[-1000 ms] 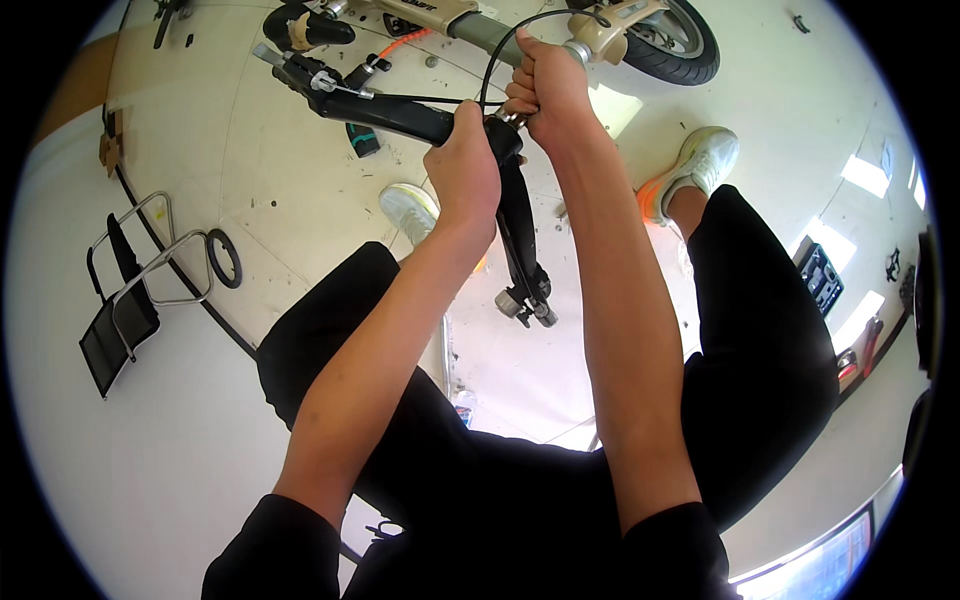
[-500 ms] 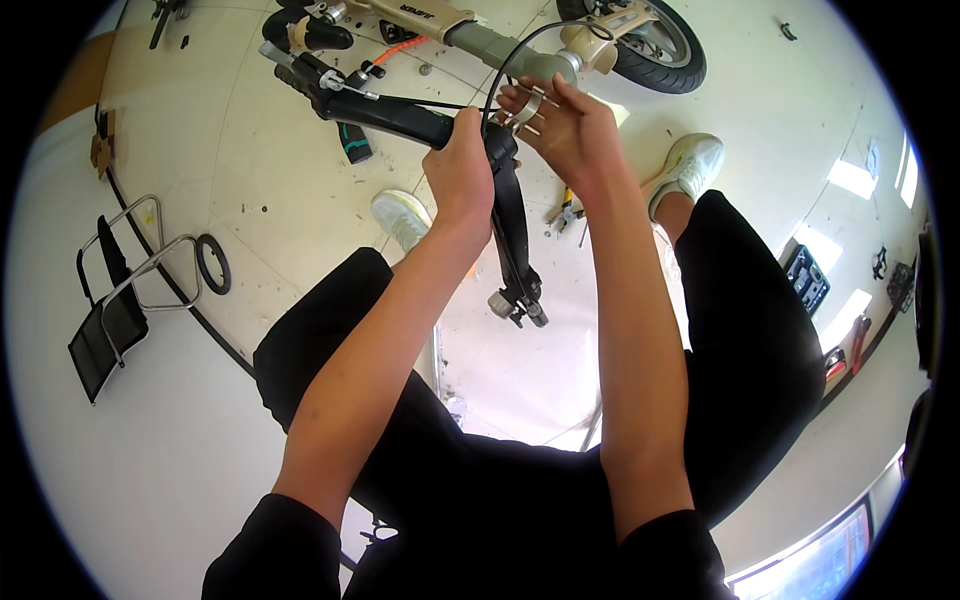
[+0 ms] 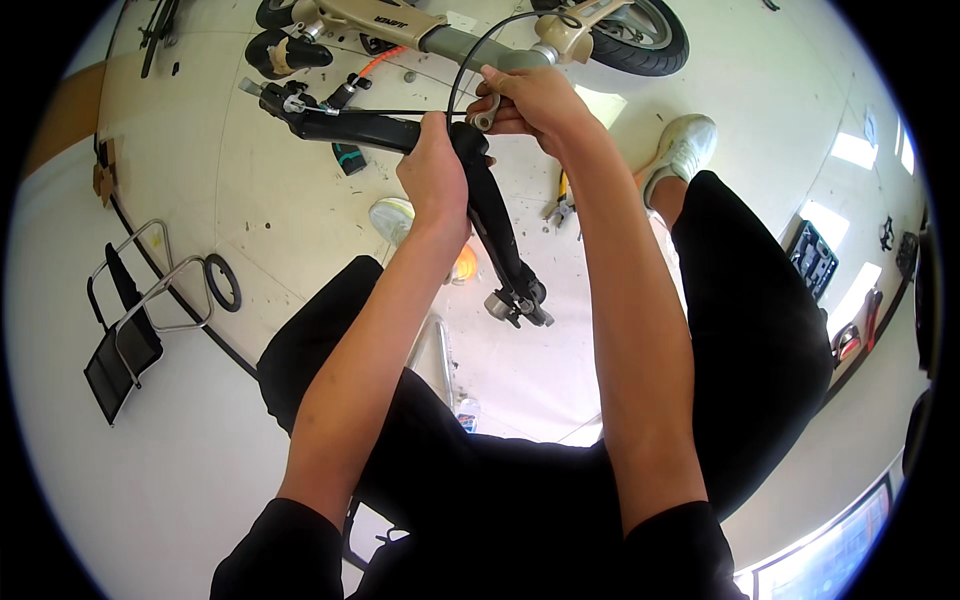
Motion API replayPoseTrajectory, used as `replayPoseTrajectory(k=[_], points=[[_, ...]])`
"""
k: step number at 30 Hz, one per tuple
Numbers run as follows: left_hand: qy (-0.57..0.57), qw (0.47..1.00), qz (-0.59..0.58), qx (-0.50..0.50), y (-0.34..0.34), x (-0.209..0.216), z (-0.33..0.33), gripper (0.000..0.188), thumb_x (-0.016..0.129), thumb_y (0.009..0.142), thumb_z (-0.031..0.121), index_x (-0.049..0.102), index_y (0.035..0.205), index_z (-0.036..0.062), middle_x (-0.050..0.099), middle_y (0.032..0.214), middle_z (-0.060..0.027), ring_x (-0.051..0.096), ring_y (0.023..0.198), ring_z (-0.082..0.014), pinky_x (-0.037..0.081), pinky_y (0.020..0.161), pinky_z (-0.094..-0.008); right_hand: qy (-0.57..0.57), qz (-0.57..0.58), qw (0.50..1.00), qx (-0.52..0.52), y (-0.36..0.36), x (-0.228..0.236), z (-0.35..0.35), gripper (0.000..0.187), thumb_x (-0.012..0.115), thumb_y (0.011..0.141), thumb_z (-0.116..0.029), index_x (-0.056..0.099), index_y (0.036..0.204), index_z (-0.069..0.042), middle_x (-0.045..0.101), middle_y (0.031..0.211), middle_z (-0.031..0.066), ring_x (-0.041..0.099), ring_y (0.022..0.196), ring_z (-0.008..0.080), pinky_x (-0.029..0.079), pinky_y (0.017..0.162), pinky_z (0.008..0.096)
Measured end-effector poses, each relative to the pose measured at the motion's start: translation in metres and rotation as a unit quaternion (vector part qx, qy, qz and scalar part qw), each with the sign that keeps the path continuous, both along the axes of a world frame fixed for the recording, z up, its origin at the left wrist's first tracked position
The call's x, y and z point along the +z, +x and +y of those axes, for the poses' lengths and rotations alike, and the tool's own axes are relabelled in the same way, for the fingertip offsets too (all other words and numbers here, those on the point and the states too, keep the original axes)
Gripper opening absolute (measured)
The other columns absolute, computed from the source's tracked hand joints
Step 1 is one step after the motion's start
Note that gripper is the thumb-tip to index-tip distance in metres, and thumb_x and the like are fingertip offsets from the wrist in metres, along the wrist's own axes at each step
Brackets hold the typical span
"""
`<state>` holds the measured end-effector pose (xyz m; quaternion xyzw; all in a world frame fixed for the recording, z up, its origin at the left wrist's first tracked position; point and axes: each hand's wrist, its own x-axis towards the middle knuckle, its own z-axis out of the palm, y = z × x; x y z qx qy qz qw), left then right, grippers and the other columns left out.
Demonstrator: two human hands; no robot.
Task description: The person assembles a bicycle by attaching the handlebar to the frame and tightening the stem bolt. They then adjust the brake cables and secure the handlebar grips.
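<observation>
The black two-armed bar (image 3: 490, 205) looks like painted metal, smooth and slightly glossy, with a bare grey metal fitting (image 3: 497, 305) at its lower end. The small silver ring-shaped piece (image 3: 485, 118) is smooth, shiny metal. The thin black curved cable (image 3: 490, 32) has a smooth, plastic-looking sheath. The beige frame (image 3: 370, 12) shows a smooth painted surface; its thick grey tube (image 3: 455, 46) looks matt. The black round tyre (image 3: 650, 64) is dull rubber. The pale tiled floor (image 3: 320, 210) is smooth and glossy, while the loose black trousers (image 3: 750, 300) are matt cloth.
</observation>
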<state>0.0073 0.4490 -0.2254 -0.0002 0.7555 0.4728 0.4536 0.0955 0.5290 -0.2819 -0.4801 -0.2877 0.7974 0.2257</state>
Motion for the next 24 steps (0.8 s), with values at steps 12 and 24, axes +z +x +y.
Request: replayPoseTrajectory(k=[12,24], points=[[0.001,0.999,0.034,-0.025,0.000,-0.016,-0.007,0.035,0.053,0.084,0.034,0.058,0.083,-0.0006,0.061,0.072,-0.0095,0.062,0.060,-0.0201,0.047,0.057,-0.0310,-0.013,-0.067,0.998,0.009,0.001,0.007,-0.003,0.030,0.058,0.092,-0.026,0.063,0.087,0.004,0.067,0.076,0.0108,0.066,0.067,0.0190,0.057,0.063,0.0287],[-0.034,0.998,0.040,-0.043,-0.013,-0.026,-0.007,0.035,0.055,0.081,0.033,0.059,0.080,-0.0024,0.059,0.074,-0.0075,0.053,0.065,-0.0160,0.045,0.061,-0.0315,0.332,-0.314,0.887,0.059,-0.020,0.002,-0.023,0.017,0.056,0.069,-0.004,0.064,0.078,0.008,0.062,0.079,0.0298,0.061,0.081,0.0449,0.050,0.075,0.0459]])
